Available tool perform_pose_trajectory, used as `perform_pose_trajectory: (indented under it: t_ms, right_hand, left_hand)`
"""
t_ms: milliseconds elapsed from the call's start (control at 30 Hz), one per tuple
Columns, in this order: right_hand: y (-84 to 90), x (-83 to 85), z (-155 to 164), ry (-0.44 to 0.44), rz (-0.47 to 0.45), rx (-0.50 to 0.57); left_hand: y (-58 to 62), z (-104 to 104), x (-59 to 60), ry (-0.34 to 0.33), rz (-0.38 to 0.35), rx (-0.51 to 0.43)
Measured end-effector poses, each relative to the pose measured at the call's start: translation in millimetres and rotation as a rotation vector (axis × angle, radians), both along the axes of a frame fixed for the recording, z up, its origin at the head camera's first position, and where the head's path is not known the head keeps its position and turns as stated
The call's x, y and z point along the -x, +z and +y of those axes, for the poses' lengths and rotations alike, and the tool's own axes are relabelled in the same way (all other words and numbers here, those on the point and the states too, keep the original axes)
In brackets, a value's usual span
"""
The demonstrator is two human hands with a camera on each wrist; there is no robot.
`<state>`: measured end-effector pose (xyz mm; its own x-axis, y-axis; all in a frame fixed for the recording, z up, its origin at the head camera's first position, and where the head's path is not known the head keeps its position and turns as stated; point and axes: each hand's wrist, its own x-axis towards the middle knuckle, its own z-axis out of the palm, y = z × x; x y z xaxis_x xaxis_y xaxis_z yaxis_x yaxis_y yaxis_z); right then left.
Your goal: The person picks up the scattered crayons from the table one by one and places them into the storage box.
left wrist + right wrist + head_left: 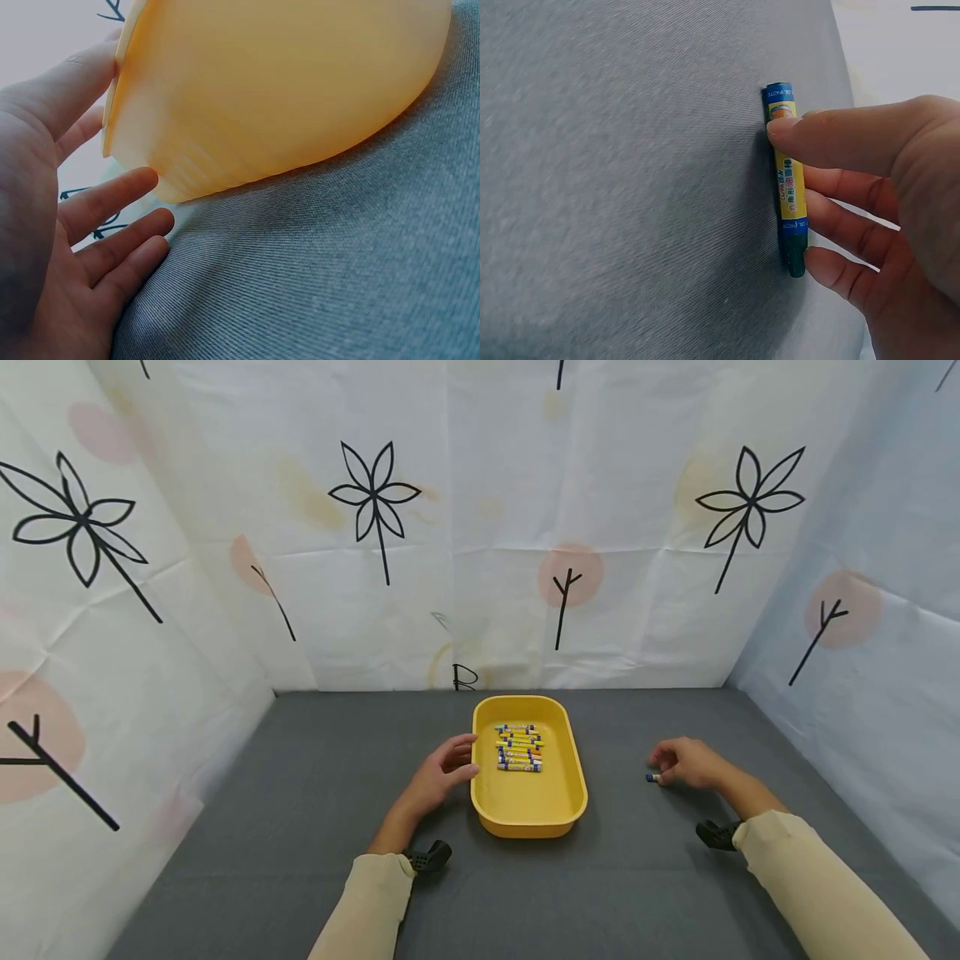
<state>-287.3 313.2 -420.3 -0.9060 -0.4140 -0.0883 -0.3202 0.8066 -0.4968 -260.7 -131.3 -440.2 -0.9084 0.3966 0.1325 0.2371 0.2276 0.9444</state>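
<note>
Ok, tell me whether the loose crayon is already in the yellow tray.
No: the crayon lies on the grey cloth under the right hand, apart from the yellow tray.

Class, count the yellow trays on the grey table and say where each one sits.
1. The yellow tray sits mid-table, holding a row of crayons. The left hand rests against its left rim; the right hand is apart, off to its right.
</note>
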Motion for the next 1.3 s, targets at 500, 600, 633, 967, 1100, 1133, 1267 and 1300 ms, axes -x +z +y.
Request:
perform_pose_trajectory:
  t_ms: [500, 600, 633, 967, 1100, 1133, 1267, 1300]
  right_hand:
    - [-7.4, -6.2, -4, 0.005, 0.019, 0.040]
    - [-6.8, -5.3, -9, -0.005, 0.023, 0.057]
    - [-6.3, -4.9, -11, -0.013, 0.023, 0.066]
    - [0.2, -1.7, -39, -0.070, 0.063, 0.145]
    - [4.9, -0.2, -49, -0.091, 0.095, 0.195]
    - [6.5, 0.1, -51, -0.097, 0.104, 0.205]
    - [13.5, 0.5, -61, -0.098, 0.157, 0.241]
    - [15.2, 0.5, -64, -0.095, 0.171, 0.250]
  left_hand:
    - [-2.1, -4, 2.1, 0.002, -0.017, -0.001]
    - [-2.6, -3, 2.7, 0.001, -0.012, 0.007]
    - [-2.7, -3, 2.8, 0.001, -0.011, 0.011]
    - [-4.8, -1, 3.8, -0.019, 0.009, -0.020]
    - [-5.9, -1, 4.7, -0.025, 0.004, -0.028]
    - [-5.9, -1, 4.7, -0.023, 0.001, -0.029]
    - [-6.1, -2, 5.1, -0.025, -0.004, -0.035]
    - [-6.1, -2, 5.1, -0.027, -0.005, -0.036]
